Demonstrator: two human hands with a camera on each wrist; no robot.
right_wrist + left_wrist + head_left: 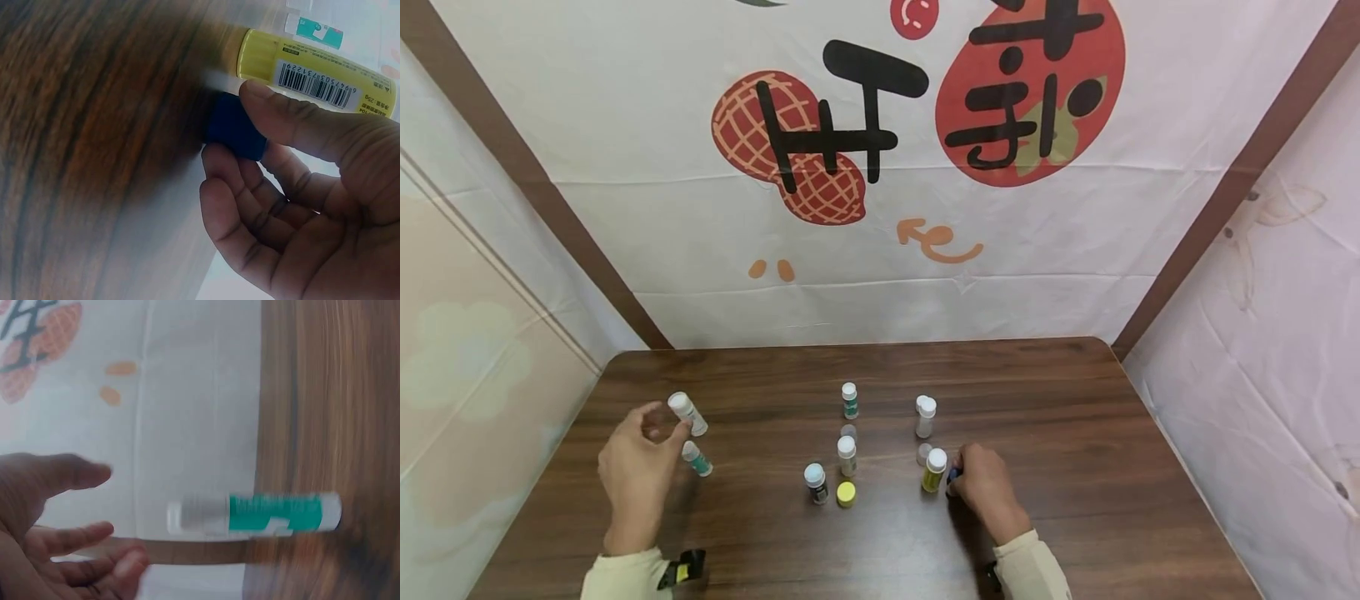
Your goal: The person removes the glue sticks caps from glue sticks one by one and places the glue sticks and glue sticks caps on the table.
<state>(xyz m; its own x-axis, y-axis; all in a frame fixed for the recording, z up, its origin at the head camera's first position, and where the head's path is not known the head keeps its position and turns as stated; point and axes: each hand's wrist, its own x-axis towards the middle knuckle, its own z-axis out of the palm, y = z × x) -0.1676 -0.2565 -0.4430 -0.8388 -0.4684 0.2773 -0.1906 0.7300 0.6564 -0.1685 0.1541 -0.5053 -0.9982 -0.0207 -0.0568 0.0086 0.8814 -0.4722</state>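
My left hand point(640, 471) hovers over the left part of the table, beside a white-capped glue stick point(688, 414) and a teal-labelled glue stick point(697, 459). In the left wrist view its thumb and fingers are spread apart, with nothing between them; a teal-labelled stick point(253, 514) stands upright beyond the fingertips. On the right, my right hand point(988, 483) pinches a small blue cap point(234, 127) between thumb and fingers, low over the tabletop. Right next to it stands a yellow glue stick point(934, 471) with a white cap; its barcode label faces the right wrist camera.
Mid-table stand a teal-labelled stick point(850, 401), a white-capped stick point(847, 456) and a dark-labelled stick point(816, 483). A yellow cap point(846, 494) lies near them. Behind the yellow stick are a clear cap point(924, 454) and a white-capped stick point(927, 417). A printed curtain borders the wooden table point(760, 542).
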